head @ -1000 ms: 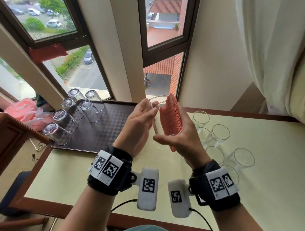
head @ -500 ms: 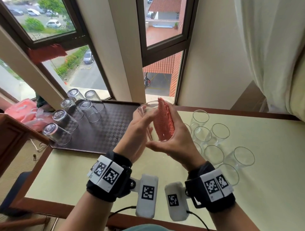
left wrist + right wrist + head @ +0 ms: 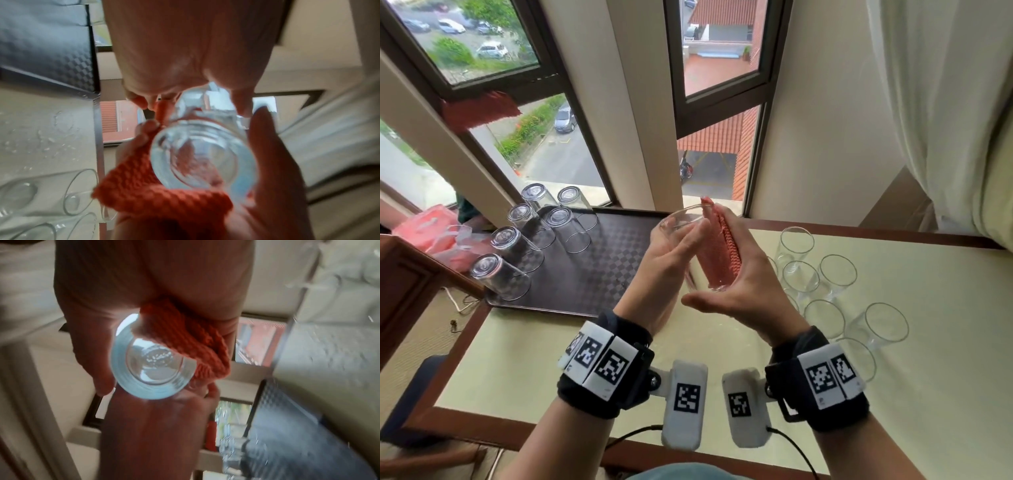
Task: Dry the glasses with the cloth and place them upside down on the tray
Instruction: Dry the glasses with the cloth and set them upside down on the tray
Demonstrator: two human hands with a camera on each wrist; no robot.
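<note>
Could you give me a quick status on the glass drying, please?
Left hand grips glass. Right hand presses cloth against it. Tray unobstructed.

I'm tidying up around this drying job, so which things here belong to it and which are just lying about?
Part of the job:
- glass in hand, gripped by the left hand
- orange cloth, held by the right hand
- upright glasses on the table
- dark tray with upturned glasses

Lying about:
- pink plastic bag
- curtain
- red rag on the window frame

Tray (image 3: 599,274) right half bare (six upturned glasses (image 3: 517,240) crowd left); upright glasses (image 3: 822,284) block table's right side
</note>
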